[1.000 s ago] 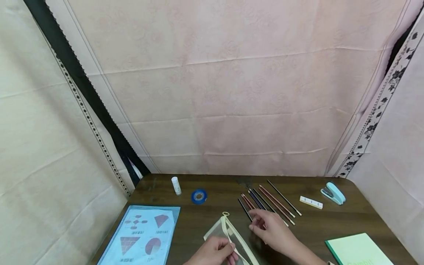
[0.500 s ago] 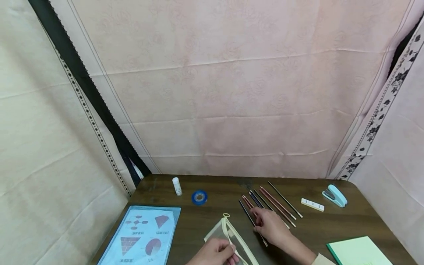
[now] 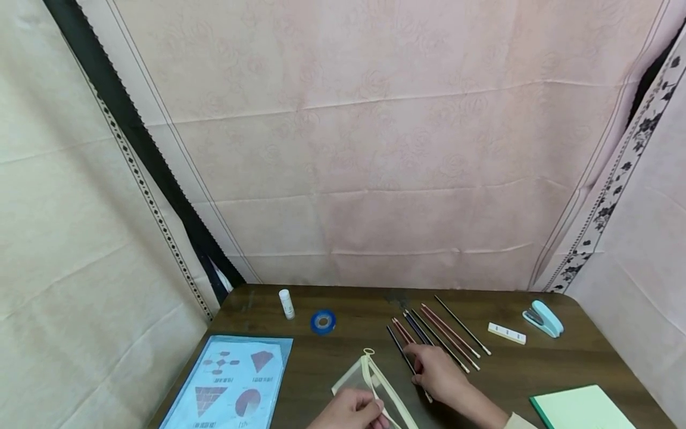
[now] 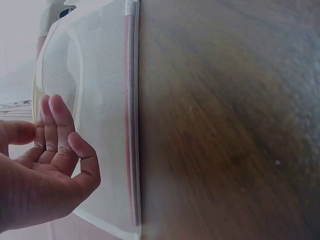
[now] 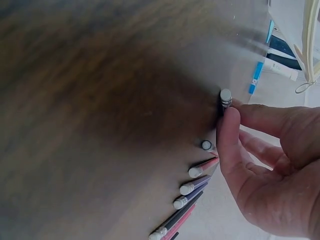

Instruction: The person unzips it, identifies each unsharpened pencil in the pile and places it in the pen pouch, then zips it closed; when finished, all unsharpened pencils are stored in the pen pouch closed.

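My left hand (image 3: 356,411) pinches the top edge of a pale mesh zip pouch (image 4: 97,65), its mouth spread apart. Inside, red and dark pencils (image 4: 131,125) show through the mesh along the bottom. To its right, my right hand (image 3: 440,375) is bent over the near ends of the loose pencils. Thumb and forefinger pinch a pencil (image 5: 226,96) by its white-eraser end. Several other pencils (image 5: 195,172), dark, red and purple with white erasers, lie fanned out beside that hand on the brown table (image 3: 348,298).
Beyond the pouch are a blue tape roll (image 3: 323,322) and a glue stick (image 3: 286,304). At left lies a blue printed folder (image 3: 241,369). On the right are a white block-like strip (image 3: 507,333), a light-blue stapler (image 3: 543,319) and a green notebook (image 3: 584,408).
My right hand has shifted slightly right and down among the pencils, and one pencil's near end has come into view below it. My left hand stays on the pouch.
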Action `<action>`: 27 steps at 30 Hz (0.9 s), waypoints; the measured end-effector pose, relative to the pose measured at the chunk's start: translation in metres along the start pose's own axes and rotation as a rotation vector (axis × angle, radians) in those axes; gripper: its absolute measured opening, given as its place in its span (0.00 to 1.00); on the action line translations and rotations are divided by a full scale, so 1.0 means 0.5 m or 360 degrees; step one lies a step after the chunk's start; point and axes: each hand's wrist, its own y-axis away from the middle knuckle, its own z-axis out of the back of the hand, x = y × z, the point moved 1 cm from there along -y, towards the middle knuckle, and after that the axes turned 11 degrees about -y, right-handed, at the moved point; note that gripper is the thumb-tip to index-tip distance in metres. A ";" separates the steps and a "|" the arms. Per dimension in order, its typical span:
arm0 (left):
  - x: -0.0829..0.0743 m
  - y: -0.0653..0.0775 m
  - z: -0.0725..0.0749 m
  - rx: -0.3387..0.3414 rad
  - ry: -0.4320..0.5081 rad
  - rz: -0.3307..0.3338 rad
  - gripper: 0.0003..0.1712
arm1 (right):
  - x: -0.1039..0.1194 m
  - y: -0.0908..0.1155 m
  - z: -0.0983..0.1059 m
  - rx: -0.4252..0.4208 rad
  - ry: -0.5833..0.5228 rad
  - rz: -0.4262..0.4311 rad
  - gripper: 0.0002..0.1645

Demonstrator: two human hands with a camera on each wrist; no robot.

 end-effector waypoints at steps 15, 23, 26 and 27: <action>0.000 -0.005 -0.002 -0.0008 -0.0026 0.0046 0.21 | 0.008 -0.003 0.006 0.0058 0.0022 0.0034 0.32; -0.007 -0.003 -0.004 -0.0030 -0.0049 0.0044 0.21 | 0.012 -0.003 -0.001 0.0044 0.0079 -0.0056 0.35; -0.007 -0.001 -0.003 -0.0029 -0.0044 0.0064 0.20 | 0.012 -0.004 -0.004 0.0045 0.0078 -0.0071 0.35; -0.006 0.000 -0.003 -0.0027 -0.0042 0.0067 0.20 | 0.012 -0.004 -0.005 0.0047 0.0072 -0.0070 0.35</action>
